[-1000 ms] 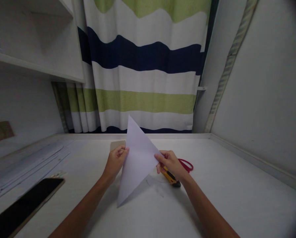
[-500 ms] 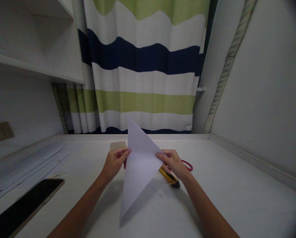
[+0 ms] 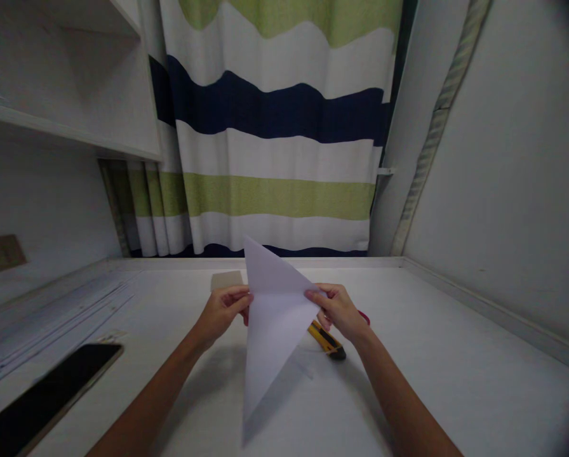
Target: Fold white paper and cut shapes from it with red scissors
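A white sheet of paper (image 3: 275, 317), folded into a triangle, is held up over the table between my two hands. My left hand (image 3: 227, 308) pinches its long left edge near the middle. On the other side, my right hand (image 3: 336, 308) grips the right corner between thumb and fingers. One point of the triangle is at the top, another hangs down close to the tabletop. Below my right hand lies a yellow and black utility knife (image 3: 328, 341), its upper end hidden. A bit of a red loop (image 3: 364, 317) shows behind the right wrist.
A dark-screened phone (image 3: 51, 393) lies on the white table (image 3: 456, 381) at the left front. Behind it are sheets of paper (image 3: 75, 324). A small beige square (image 3: 226, 278) sits beyond my left hand. A striped curtain (image 3: 284, 197) hangs at the back; a shelf (image 3: 70, 136) juts out upper left.
The paper has turned slightly, its lower point swinging right and its top dropping a little. My right hand has shifted a little right, covering more of the red loop.
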{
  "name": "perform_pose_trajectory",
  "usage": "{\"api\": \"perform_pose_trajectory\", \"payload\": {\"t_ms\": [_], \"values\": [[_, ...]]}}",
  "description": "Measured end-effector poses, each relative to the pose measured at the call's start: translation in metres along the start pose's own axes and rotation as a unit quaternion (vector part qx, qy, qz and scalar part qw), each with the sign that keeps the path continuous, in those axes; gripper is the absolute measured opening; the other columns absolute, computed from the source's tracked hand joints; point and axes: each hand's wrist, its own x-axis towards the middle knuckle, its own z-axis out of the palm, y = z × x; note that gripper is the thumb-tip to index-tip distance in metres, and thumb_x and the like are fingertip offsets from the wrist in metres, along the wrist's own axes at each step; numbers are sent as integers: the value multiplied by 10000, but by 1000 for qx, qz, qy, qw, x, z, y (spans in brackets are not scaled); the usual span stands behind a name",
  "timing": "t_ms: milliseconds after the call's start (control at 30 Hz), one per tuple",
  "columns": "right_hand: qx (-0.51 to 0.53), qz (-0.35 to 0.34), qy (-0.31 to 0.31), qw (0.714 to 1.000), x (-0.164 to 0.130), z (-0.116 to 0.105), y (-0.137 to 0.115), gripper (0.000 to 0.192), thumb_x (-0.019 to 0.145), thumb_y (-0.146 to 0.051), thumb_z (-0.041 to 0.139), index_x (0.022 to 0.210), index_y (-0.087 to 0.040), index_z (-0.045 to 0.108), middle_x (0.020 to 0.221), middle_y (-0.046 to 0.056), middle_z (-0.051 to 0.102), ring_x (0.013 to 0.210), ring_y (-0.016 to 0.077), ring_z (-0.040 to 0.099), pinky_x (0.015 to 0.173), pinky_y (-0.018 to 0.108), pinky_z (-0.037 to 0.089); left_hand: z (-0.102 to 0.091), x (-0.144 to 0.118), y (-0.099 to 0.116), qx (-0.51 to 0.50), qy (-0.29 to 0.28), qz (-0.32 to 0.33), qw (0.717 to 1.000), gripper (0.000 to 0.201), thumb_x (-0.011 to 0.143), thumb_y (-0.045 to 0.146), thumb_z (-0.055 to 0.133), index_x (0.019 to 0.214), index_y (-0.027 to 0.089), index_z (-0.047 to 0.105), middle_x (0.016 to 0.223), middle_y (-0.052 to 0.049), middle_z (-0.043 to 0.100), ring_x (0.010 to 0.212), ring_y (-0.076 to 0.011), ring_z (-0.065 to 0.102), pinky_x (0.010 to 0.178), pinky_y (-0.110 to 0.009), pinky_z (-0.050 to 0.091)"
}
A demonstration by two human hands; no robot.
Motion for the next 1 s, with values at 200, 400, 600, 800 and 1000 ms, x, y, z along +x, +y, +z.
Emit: {"api": "perform_pose_trajectory", "payload": {"t_ms": [200, 400, 600, 800, 1000], "values": [[7, -5, -19, 1000, 1, 1, 1, 285, 681, -361, 541, 807, -109, 588, 385, -53, 458, 247, 39, 369, 259, 150, 220, -3, 2, -6, -29, 17, -8, 999, 172, 675, 236, 550, 778, 118, 622, 541, 16, 553, 466, -84, 478, 453, -214, 395], [18, -6, 28, 999, 5, 1, 8, 301, 679, -376, 532, 820, -110, 535, 426, -53, 471, 262, 44, 400, 254, 144, 211, 4, 4, -12, 22, 42, -59, 997, 560, 702, 311, 515, 1212, 159, 339, 792, -30, 583, 583, -102, 530, 544, -242, 432], [31, 17, 6, 999, 5, 5, 11, 300, 696, -352, 520, 866, -104, 518, 449, -34, 507, 299, 51, 432, 292, 145, 279, 9, 1, -23, 115, -21, -64, 991, 651, 688, 341, 524, 1263, 227, 239, 1187, -115, 407, 877, -193, 535, 733, -325, 425], [69, 25, -22, 997, 6, 10, 12, 297, 708, -317, 530, 913, -103, 506, 489, -22, 524, 348, 54, 467, 343, 150, 322, 14, -5, -30, 200, -68, -21, 977, 726, 608, 377, 606, 1245, 239, 287, 1326, -111, 204, 1174, -283, 255, 869, -399, 340], [77, 25, -8, 997, 4, 9, 12, 264, 681, -326, 557, 823, -109, 503, 545, -13, 516, 375, 60, 478, 346, 166, 342, 22, -4, -27, 95, -19, -38, 995, 676, 659, 337, 561, 1247, 191, 261, 1298, -141, 269, 1046, -236, 434, 819, -360, 388]]}}
